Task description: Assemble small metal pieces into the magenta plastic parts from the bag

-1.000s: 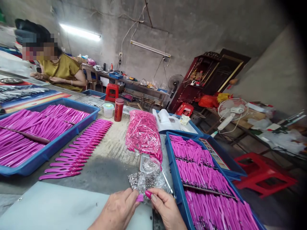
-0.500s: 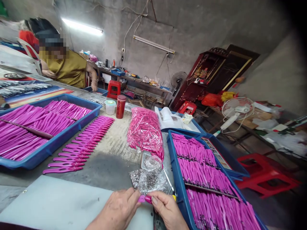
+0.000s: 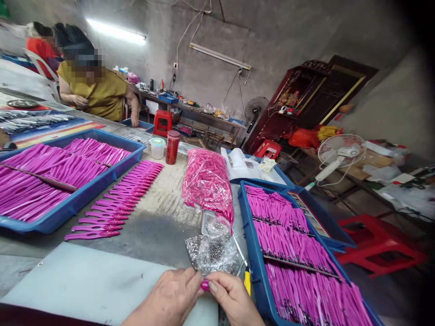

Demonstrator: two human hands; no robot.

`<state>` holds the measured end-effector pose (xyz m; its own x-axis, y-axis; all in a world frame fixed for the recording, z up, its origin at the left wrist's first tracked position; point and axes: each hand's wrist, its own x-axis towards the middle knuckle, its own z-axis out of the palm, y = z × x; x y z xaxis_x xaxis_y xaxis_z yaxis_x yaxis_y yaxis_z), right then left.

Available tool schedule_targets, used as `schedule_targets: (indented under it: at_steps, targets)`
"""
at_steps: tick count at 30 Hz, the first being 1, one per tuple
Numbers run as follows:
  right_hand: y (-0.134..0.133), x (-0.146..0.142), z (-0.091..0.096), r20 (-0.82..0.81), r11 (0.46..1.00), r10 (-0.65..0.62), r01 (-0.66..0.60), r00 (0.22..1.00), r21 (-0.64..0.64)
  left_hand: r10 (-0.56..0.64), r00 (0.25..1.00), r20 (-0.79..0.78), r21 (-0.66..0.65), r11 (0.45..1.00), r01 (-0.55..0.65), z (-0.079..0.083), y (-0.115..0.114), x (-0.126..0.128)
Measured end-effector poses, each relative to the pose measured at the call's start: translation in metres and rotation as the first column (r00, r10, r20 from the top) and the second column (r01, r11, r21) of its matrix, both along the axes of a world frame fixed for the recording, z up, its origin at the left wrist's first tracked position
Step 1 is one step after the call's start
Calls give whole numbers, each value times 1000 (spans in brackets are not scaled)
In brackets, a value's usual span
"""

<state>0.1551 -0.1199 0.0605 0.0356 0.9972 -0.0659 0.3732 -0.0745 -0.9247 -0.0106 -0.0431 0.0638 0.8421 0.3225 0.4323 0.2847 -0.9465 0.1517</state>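
Observation:
My left hand [image 3: 170, 299] and my right hand [image 3: 233, 301] meet at the bottom edge of the view, fingers pinched together on a small pink plastic piece [image 3: 205, 285]. Only the tip of the piece shows between the fingertips. Just beyond my hands lies a clear bag of small metal parts [image 3: 214, 251]. Right of my hands stands a blue tray [image 3: 253, 253] filled with rows of magenta plastic pieces [image 3: 288, 244]. My hands hover over a pale grey mat [image 3: 84, 285].
A bag of pink parts [image 3: 207, 181] lies mid-table. A row of magenta pieces [image 3: 118, 201] runs beside a second blue tray [image 3: 73, 203] on the left. A red canister [image 3: 172, 147] and white tub [image 3: 157, 148] stand behind. A person in an olive shirt [image 3: 98, 95] sits far left. Red stool [image 3: 377, 246] on the right.
My hands stay pinched together on the pink piece, and less of it shows now. The view has shifted slightly. The person at the far left has moved an arm.

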Motion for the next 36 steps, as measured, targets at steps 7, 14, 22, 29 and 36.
schedule_targets:
  at_steps: [7, 14, 22, 29, 36]
  targets:
    - [-3, 6, -3, 119, 996, 6, -16, 993, 85, 11, 1000, -2, -16, 1000, -11, 4, -1, -1]
    - [-4, 2, 8, 294, 980, 24, -80, 955, 181, 1, 1000, -4, -62, 998, -1, 4, -3, -1]
    - [-4, 1, 2, 348, 972, 36, -115, 937, 207, -10, 1000, -10, -29, 1000, 10, 2, -3, -1]
    - [-4, 1, 1, 372, 964, 48, -141, 927, 227, -11, 1000, -11, -13, 1000, 11, 1, -4, -2]
    - [-2, 0, 4, 375, 956, 43, -147, 926, 252, -23, 998, -57, -7, 1000, 23, -1, -2, -2]
